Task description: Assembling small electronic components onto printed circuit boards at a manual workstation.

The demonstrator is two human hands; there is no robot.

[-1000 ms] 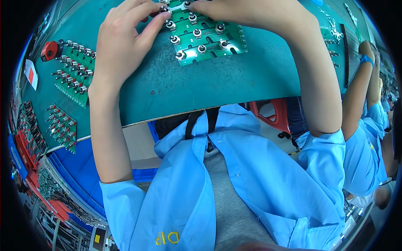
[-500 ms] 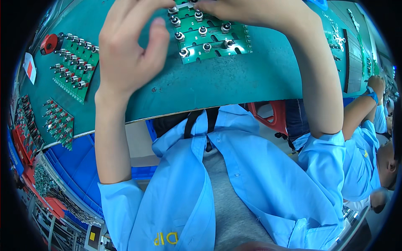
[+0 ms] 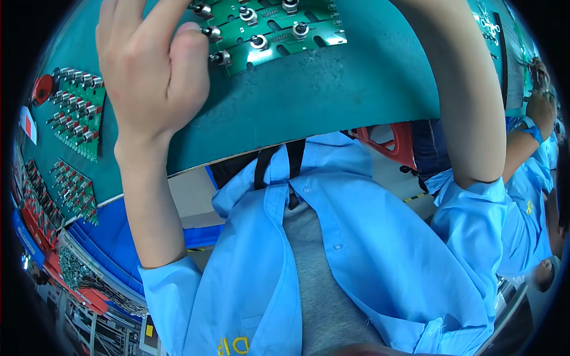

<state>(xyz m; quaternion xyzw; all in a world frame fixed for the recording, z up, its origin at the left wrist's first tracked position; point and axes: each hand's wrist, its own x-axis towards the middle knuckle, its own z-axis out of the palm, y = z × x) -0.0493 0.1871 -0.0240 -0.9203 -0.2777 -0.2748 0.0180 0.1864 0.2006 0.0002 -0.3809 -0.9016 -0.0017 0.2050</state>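
A green circuit board (image 3: 276,50) lies on the table at the upper middle, its far part cut off by the picture's edge. Several round metal components with black shafts, such as this black-shafted component (image 3: 259,41), stand on it in rows. My left hand (image 3: 151,68) is at the board's left side, back of the hand up. Its thumb is beside the components along that edge and apart from the index finger; the fingers stretch upward, their tips out of the picture. My right forearm (image 3: 454,83) reaches over the table's right part, but its hand is beyond the upper edge.
More boards with red-based metal components, a larger populated board (image 3: 77,113) and a smaller populated board (image 3: 74,187), lie on the left. A red-and-black round object (image 3: 44,89) sits near them. Below are blue bins (image 3: 113,228). A co-worker's hand (image 3: 540,107) works at the right.
My right hand has gone out past the upper edge. My left hand has shifted left and up in the picture, as has the board; the view itself has also shifted.
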